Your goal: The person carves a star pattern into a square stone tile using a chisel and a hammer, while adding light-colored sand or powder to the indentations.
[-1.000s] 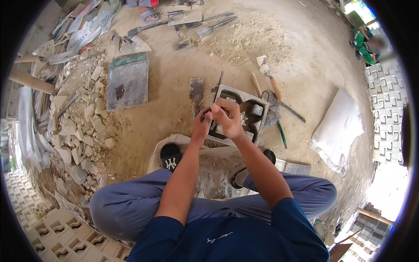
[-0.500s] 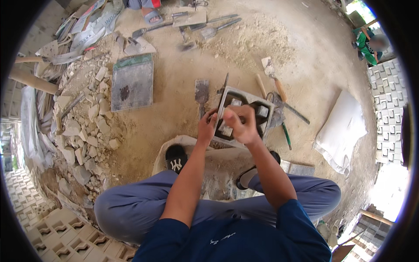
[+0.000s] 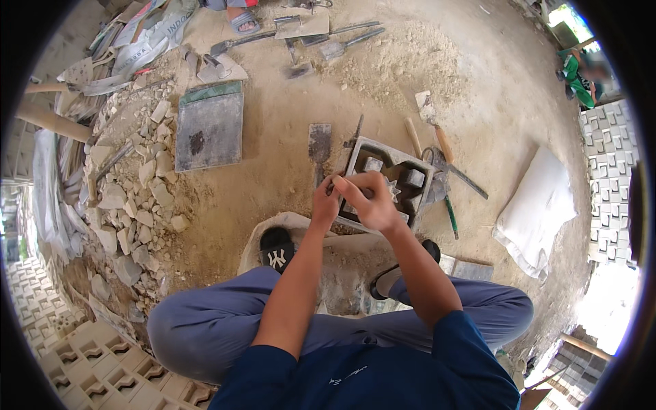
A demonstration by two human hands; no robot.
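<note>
A squarish grey block with a raised rim sits on the ground in front of me. It has dark hollows, pale raised lumps and a star-shaped centre. My left hand is at its near left side, fingers curled closed. Over its near part, my right hand is bent with the fingers folded in, its tips meeting the left hand's. Whatever is pinched between them is hidden. Beyond the left hand lies a flat-bladed scraper. Scissors and a wooden-handled trowel lie by the block's right side.
Broken stone is heaped at left beside a flat grey slab. A white sack lies at right. Hoes and a shovel are at the back, near another person's sandalled foot. Another person in green is far right.
My right hand has moved left and down from over the block's middle to meet my left hand, uncovering the star-shaped centre. The view has shifted slightly.
</note>
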